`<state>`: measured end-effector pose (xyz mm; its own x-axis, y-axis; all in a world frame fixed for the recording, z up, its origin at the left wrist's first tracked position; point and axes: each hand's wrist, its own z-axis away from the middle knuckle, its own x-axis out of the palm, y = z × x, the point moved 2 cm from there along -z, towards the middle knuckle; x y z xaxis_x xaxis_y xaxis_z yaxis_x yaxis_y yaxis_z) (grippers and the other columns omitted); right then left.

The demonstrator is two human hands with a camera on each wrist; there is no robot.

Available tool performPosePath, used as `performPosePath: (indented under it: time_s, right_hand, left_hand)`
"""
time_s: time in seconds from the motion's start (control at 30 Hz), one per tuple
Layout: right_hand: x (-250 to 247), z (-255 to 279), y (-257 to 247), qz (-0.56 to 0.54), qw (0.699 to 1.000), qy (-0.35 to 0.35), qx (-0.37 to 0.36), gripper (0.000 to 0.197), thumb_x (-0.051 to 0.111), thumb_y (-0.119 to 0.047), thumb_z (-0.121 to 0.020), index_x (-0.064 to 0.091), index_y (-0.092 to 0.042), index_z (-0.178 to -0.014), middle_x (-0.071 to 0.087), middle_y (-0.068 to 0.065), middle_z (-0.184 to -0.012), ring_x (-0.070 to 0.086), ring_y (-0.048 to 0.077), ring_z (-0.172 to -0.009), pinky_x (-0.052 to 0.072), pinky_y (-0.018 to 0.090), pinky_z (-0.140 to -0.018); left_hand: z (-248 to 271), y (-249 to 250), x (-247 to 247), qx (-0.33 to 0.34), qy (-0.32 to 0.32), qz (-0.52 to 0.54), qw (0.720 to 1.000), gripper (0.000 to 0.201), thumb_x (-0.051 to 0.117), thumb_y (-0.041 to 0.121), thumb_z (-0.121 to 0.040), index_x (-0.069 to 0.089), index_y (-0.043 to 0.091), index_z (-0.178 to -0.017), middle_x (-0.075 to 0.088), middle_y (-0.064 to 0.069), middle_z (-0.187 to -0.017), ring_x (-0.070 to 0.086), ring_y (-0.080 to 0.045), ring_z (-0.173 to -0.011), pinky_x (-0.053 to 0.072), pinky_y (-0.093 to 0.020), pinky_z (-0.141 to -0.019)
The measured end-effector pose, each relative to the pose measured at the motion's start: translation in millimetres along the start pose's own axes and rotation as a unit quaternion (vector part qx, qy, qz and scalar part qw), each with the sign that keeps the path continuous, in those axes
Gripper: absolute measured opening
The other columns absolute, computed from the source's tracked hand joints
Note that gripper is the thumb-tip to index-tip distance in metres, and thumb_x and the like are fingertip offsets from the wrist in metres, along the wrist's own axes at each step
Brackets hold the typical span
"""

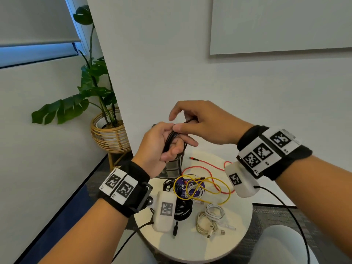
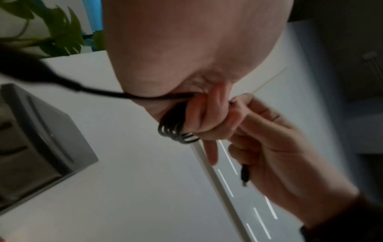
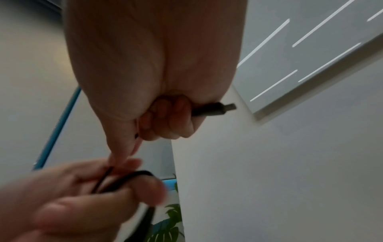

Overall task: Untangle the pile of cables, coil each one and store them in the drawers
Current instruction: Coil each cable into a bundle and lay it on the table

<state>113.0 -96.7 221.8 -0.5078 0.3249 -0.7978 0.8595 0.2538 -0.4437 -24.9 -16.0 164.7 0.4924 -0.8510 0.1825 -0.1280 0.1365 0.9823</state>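
Gripping the black cable [image 1: 172, 139] coil, the left hand [image 1: 162, 147] holds tight; right hand [image 1: 202, 123] pinches its plug end. Slack grip could spring 4 loops apart.

Head downward — wrists close, upward.

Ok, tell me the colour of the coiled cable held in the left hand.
Black; the thin coiled cable shows best in the left wrist view.

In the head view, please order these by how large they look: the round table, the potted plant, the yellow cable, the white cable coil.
1. Potted plant, about equal to the round table; the table is partly hidden, so I do not rank them.
2. Yellow cable.
3. White cable coil, clearly smallest.
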Motion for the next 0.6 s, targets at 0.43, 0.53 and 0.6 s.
performPosePath:
  time_s: [0.43, 0.53, 0.6]
  right_hand:
    - [47, 36, 18, -0.192, 0.963, 0.056, 0.183, 0.045, 0.051, -0.032, -0.106, 0.064, -0.012, -0.068, 0.033, -0.007, -0.05, 0.028, 0.006, -0.043, 0.026, 0.018, -0.045]
    - [37, 43, 26, -0.169, 0.976, -0.014, 0.14, 0.035, 0.048, -0.024, -0.107, 0.065, -0.019, -0.076, 0.058, 0.004, -0.071, 0.052, 0.016, -0.063, 0.046, 0.03, -0.061]
    - [33, 47, 31, -0.065, 0.989, -0.067, 0.111, 0.027, 0.048, -0.025, -0.106, 0.072, -0.024, -0.093, 0.065, -0.004, -0.094, 0.059, 0.014, -0.09, 0.047, 0.028, -0.083]
  left_hand:
    - [8, -21, -11, 0.015, 0.111, 0.001, 0.994, 0.018, 0.052, 0.013, -0.105, 0.064, 0.0, -0.1, 0.045, 0.0, -0.068, 0.028, -0.005, -0.049, 0.027, -0.015, -0.043]
    - [9, -18, -15, 0.013, 0.121, -0.008, 0.993, 0.015, 0.055, 0.013, -0.104, 0.063, 0.001, -0.107, 0.042, 0.002, -0.067, 0.027, -0.005, -0.049, 0.027, -0.015, -0.041]
    - [9, -16, -14, 0.016, 0.124, -0.013, 0.992, 0.014, 0.057, 0.014, -0.103, 0.064, 0.002, -0.102, 0.041, 0.002, -0.066, 0.027, -0.005, -0.049, 0.027, -0.015, -0.041]
